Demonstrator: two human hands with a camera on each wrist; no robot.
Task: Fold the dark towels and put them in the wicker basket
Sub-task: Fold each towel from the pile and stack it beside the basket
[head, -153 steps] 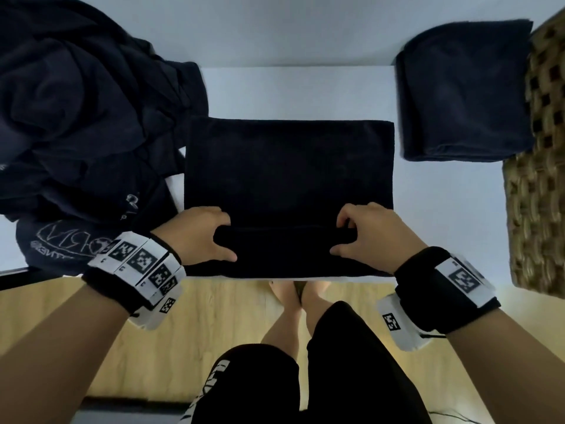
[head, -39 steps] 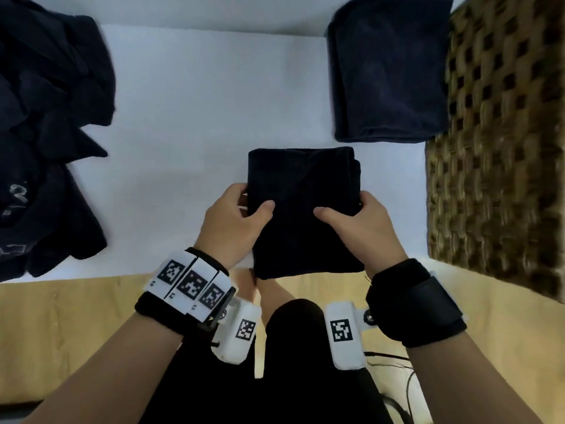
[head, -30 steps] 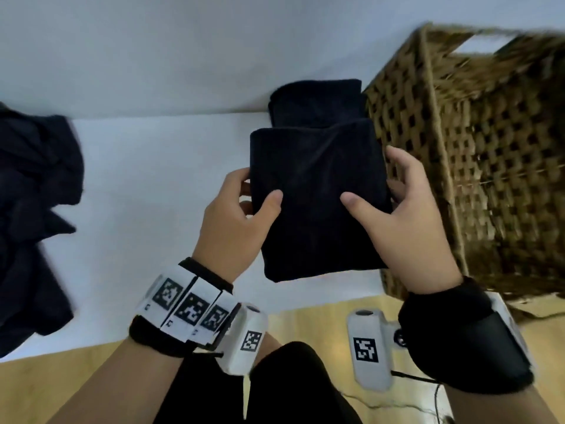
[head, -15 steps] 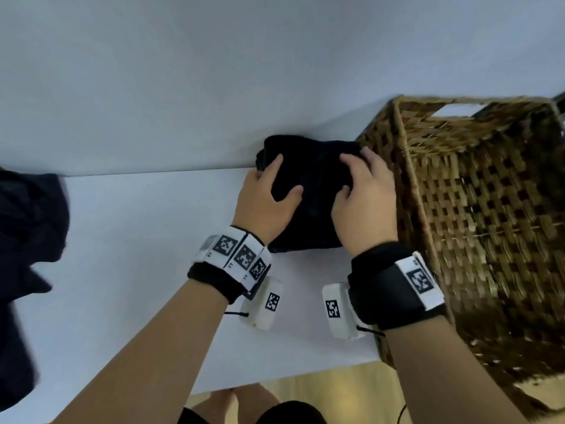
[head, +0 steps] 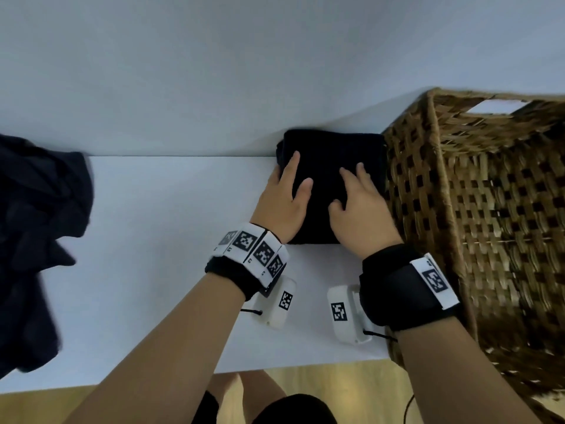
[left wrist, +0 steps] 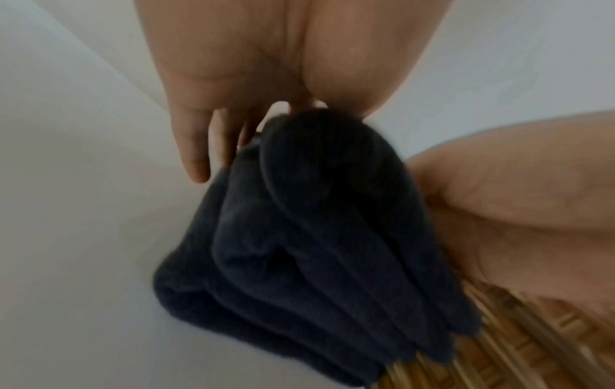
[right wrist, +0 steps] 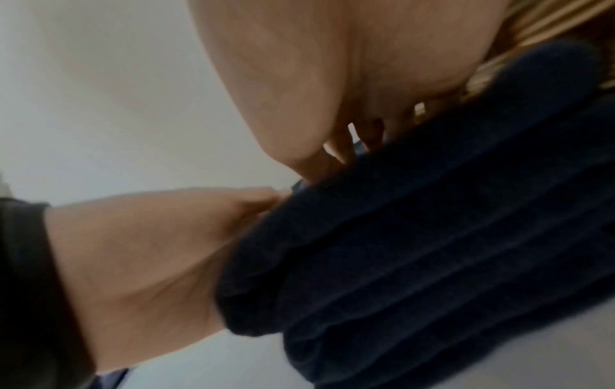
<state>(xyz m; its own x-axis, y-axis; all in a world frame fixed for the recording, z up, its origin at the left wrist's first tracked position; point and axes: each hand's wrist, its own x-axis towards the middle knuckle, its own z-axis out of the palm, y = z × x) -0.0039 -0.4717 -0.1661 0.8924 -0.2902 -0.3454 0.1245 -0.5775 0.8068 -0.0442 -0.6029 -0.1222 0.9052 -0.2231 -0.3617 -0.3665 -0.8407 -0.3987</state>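
Overhead, the head cam looks down on a white table [head: 159,240] against a pale wall. Both hands rest on a stack of folded dark towels [head: 333,154] at the far edge of the table, touching the wall and pressed right up to the L side of a wicker basket [head: 489,228].

Left hand [head: 284,200]: lies on the stack's L edge, index finger stretched forward over the top, thumb angled inward across the cloth, other fingers down the L side. From the left wrist cam, the fingers [left wrist: 196,158] point straight down beside the stack [left wrist: 299,237], slightly spread; whether they curl under it I can't tell, pic is blurry.

Right hand [head: 357,212]: sits on top of the stack nearer the basket, fingers a bit apart and bent, tips pressing into the cloth, thumb out to the L. The right wrist cam shows the fingers [right wrist: 336,147] dug into the top fold of the towels [right wrist: 432,250], w/ the other hand [right wrist: 149,250] against the stack's side; a real grip vs. plain pressing can't be told.

Several rounded folded layers show in both wrist views, so more than one towel is stacked. The stack is on the table, outside the basket.

Basket stands on the R end of the table, brown open weave, w/ a handle cutout in its far wall. At far L lies a heap of crumpled dark cloth [head: 36,240], well apart from the stack. Both wrists wear black bands w/ white square-code tags.
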